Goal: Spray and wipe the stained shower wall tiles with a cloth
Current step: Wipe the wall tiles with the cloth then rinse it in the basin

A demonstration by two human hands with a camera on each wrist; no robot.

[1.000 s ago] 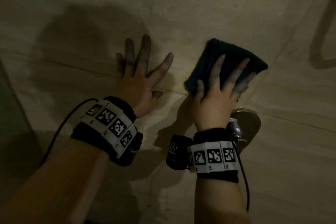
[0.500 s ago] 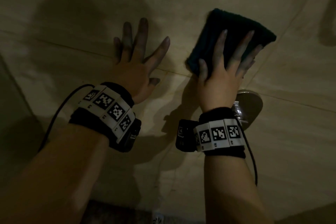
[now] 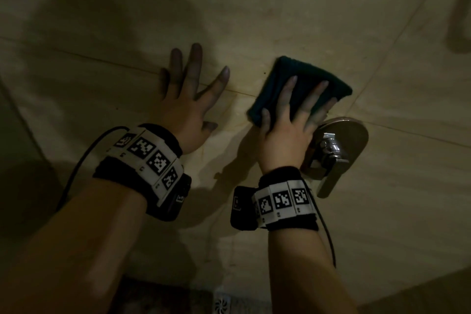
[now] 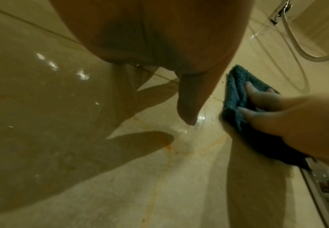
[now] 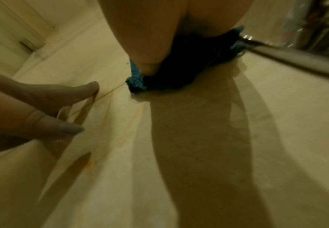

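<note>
1. R hand (image 3: 288,132) presses a folded dark teal cloth (image 3: 308,79) flat against the wall (image 3: 318,7); fingers (image 3: 286,94) straight & spread over the cloth, not curled round it.
2. Cloth lies across a grout line, just above-left of the chrome tap (image 3: 334,153); its lower right edge is near the tap's round plate. In the L wrist view the cloth (image 4: 235,92) shows doubled-over terry layers w/ R fingertips on top.
3. L hand (image 3: 186,107) flat on the wall, left of the cloth, apart from it; fingers splayed & straight, holding nothing. Thumb points toward the R hand.
4. Tiles are beige, glossy, wet-looking w/ glints in the L wrist view. Orange-brown stain (image 4: 168,147) w/ faint streaks sits on the tile below the L thumb, between the two hands; same streaks (image 5: 109,114) visible in the R wrist view, below-left of the cloth.
5. Shower hose (image 4: 296,46) hangs at upper right in the L wrist view.
6. Floor drain (image 3: 221,303) at bottom edge, head view.
7. Both wrists wear black bands w/ marker tags & cables.
</note>
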